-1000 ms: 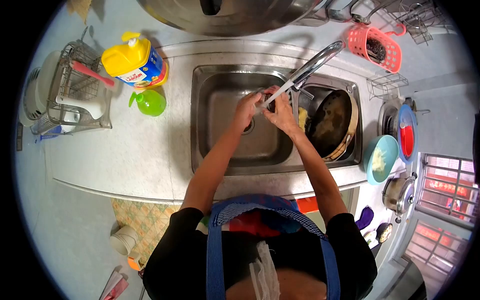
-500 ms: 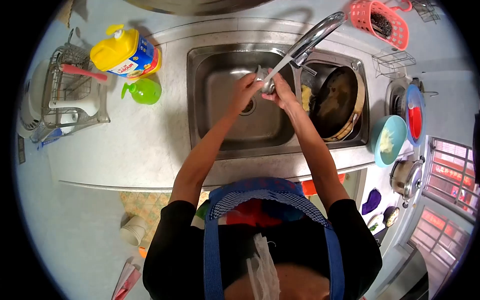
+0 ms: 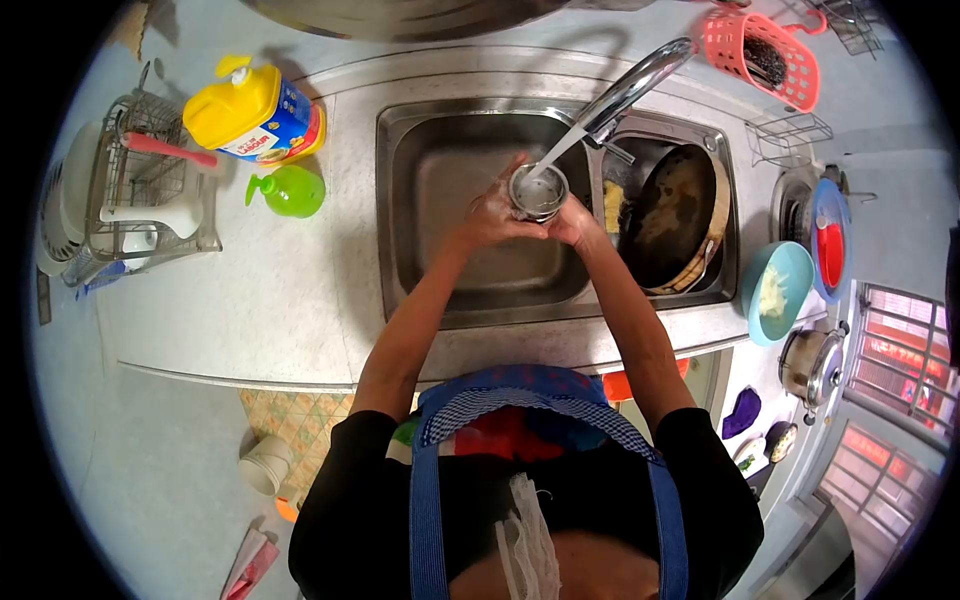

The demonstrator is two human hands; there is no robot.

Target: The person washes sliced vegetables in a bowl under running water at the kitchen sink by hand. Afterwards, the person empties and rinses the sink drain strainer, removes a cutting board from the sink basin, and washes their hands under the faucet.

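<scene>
A small round metal cup (image 3: pixel 539 192) is held between both hands over the left basin of the steel sink (image 3: pixel 400 300). Its opening faces up, and water from the chrome faucet (image 3: pixel 640 78) runs into it. My left hand (image 3: pixel 496 216) is wrapped round the cup's left side and underside. My right hand (image 3: pixel 571 220) grips its lower right side, with the fingers partly hidden behind the cup. The two hands meet beneath it.
The right basin holds a dark pan (image 3: pixel 672 220) and a yellow sponge (image 3: pixel 612 206). Left are a yellow detergent jug (image 3: pixel 235 115), a green pump bottle (image 3: pixel 292 191) and a wire dish rack (image 3: pixel 150 250). A turquoise bowl (image 3: pixel 778 293) and a pink basket (image 3: pixel 800 70) are right.
The cup has turned from tilted to opening upward under the stream. My left hand has shifted lower around it, and my right hand has moved down beside it.
</scene>
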